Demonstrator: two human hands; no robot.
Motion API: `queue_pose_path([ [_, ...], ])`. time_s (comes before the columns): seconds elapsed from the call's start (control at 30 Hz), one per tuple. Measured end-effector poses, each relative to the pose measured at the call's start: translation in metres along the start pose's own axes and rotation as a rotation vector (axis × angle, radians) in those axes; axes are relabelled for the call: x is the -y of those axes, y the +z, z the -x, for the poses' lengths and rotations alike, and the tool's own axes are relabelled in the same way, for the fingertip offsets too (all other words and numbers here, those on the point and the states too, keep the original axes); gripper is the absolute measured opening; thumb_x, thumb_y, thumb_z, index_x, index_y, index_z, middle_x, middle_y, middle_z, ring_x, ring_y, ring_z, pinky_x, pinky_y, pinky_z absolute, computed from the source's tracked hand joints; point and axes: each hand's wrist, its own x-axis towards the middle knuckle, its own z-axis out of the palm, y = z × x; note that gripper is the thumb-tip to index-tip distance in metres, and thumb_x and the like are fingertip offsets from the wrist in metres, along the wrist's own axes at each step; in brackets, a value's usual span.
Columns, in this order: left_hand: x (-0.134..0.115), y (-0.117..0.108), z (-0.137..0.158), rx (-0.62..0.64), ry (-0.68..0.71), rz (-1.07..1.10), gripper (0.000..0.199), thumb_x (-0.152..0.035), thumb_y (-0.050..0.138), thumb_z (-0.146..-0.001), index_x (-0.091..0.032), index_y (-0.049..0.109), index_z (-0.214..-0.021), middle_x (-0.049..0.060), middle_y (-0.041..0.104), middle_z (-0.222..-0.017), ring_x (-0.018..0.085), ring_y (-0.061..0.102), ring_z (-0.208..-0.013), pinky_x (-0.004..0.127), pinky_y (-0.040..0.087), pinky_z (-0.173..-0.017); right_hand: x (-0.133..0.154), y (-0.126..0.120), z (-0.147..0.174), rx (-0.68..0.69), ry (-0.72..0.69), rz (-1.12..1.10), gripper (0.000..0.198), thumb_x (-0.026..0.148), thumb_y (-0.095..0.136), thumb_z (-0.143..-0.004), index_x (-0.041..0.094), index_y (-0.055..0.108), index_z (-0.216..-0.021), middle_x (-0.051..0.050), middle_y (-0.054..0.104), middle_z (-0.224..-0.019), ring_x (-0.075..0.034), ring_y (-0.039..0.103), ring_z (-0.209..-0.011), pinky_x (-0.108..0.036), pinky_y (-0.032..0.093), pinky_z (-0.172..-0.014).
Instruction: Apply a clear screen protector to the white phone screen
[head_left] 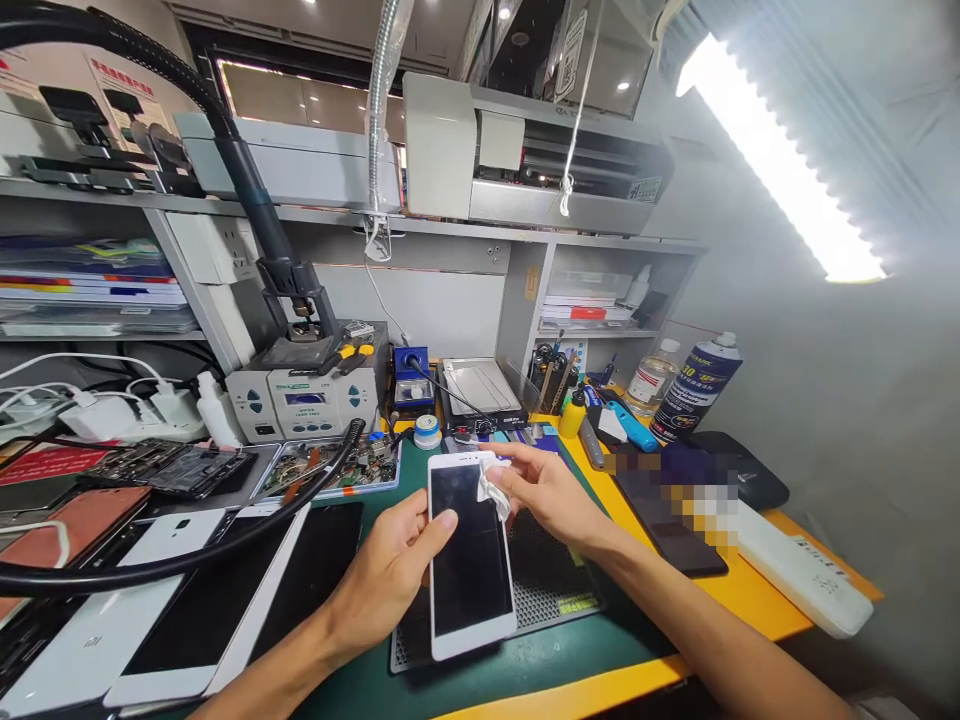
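Observation:
A white-framed smartphone (471,560) with a dark screen is held up in front of me, tilted, its screen facing me. My left hand (401,550) grips it by the left edge, thumb lying over the glass. In my right hand (544,495) is a crumpled white tissue (495,488), pinched between thumb and fingers against the phone's upper right corner. Beneath the phone lies a black perforated mat (540,570) on a green work mat (547,660). The fingers behind the phone are hidden.
Several phones, one a white-framed phone (217,590), lie at the left under a black hose (225,570). Behind stand a grey soldering station (304,400) and a tray of circuit boards (337,465). A spray can (694,390), a yellow bottle (572,412) and a long white box (795,570) are at the right.

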Motion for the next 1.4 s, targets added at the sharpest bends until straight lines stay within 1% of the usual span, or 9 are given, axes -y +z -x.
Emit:
queue_pose_path([
  [0.17,-0.006,0.001,0.001,0.053,-0.002,-0.084,0.038,-0.05,0.062,-0.091,-0.022,0.07,-0.115,0.002,0.063,-0.069,0.016,0.053,-0.056,0.024,0.041,-0.051,0.0,-0.006,-0.002,0.023,0.032,-0.062,0.044,0.06,0.071,-0.079,0.016,0.067,-0.08,0.0,0.063,-0.068,-0.013,0.058,-0.055,-0.029,0.055,-0.055],
  [0.27,-0.01,0.003,0.001,0.067,0.014,-0.121,0.035,-0.049,0.061,-0.091,-0.021,0.072,-0.11,0.003,0.062,-0.07,0.015,0.05,-0.055,0.024,0.04,-0.052,-0.002,-0.01,-0.002,0.027,0.07,-0.048,0.045,0.059,0.073,-0.078,0.016,0.063,-0.072,0.001,0.061,-0.063,-0.012,0.057,-0.053,-0.028,0.051,-0.055],
  [0.37,-0.01,0.004,0.002,0.124,-0.018,-0.092,0.034,-0.048,0.061,-0.092,-0.02,0.07,-0.107,0.004,0.064,-0.077,0.018,0.054,-0.064,0.026,0.044,-0.06,0.0,-0.011,-0.001,0.04,0.046,0.033,0.044,0.056,0.073,-0.08,0.017,0.06,-0.066,0.004,0.054,-0.056,-0.01,0.05,-0.05,-0.024,0.041,-0.052],
  [0.57,-0.008,0.006,0.006,0.211,-0.063,-0.093,0.033,-0.05,0.06,-0.091,-0.018,0.064,-0.092,0.002,0.056,-0.078,0.016,0.05,-0.068,0.025,0.041,-0.062,0.005,0.003,0.001,0.064,0.014,0.201,0.048,0.058,0.069,-0.081,0.017,0.054,-0.06,0.005,0.043,-0.055,-0.008,0.034,-0.053,-0.024,0.026,-0.051],
  [0.87,0.002,0.003,0.004,0.228,-0.099,-0.226,0.041,-0.057,0.054,-0.092,-0.019,0.046,-0.079,-0.005,0.034,-0.067,0.011,0.028,-0.058,0.024,0.025,-0.05,0.001,0.015,0.0,0.005,0.036,0.389,0.054,0.062,0.066,-0.082,0.018,0.046,-0.057,0.006,0.037,-0.054,-0.008,0.03,-0.054,-0.025,0.022,-0.05],
  [1.13,-0.007,0.005,0.004,0.244,-0.09,-0.097,0.036,-0.052,0.058,-0.092,-0.016,0.056,-0.089,-0.003,0.048,-0.071,0.011,0.04,-0.061,0.021,0.033,-0.055,0.008,-0.002,-0.001,0.154,0.006,0.284,0.049,0.054,0.065,-0.087,0.017,0.047,-0.059,0.007,0.031,-0.056,-0.007,0.024,-0.053,-0.025,0.017,-0.048],
  [1.2,-0.008,0.004,0.004,0.222,-0.092,-0.093,0.036,-0.052,0.059,-0.092,-0.016,0.057,-0.088,-0.003,0.047,-0.069,0.01,0.038,-0.058,0.02,0.031,-0.052,0.008,-0.008,-0.001,0.168,0.004,0.256,0.05,0.053,0.066,-0.087,0.017,0.047,-0.058,0.007,0.034,-0.055,-0.006,0.027,-0.05,-0.024,0.02,-0.047],
  [1.33,-0.009,0.001,0.003,0.148,-0.067,-0.13,0.036,-0.052,0.058,-0.092,-0.016,0.06,-0.091,-0.002,0.051,-0.07,0.01,0.037,-0.056,0.02,0.031,-0.05,0.009,-0.018,0.0,0.201,0.07,0.164,0.042,0.053,0.064,-0.088,0.015,0.062,-0.07,0.001,0.06,-0.059,-0.012,0.054,-0.051,-0.025,0.04,-0.052],
  [1.4,-0.01,0.001,0.003,0.138,-0.046,-0.139,0.034,-0.051,0.058,-0.093,-0.017,0.063,-0.094,-0.002,0.05,-0.069,0.01,0.036,-0.055,0.021,0.03,-0.049,0.01,-0.022,0.001,0.22,0.09,0.131,0.04,0.052,0.064,-0.089,0.014,0.065,-0.077,-0.003,0.067,-0.064,-0.016,0.062,-0.055,-0.028,0.047,-0.056],
])
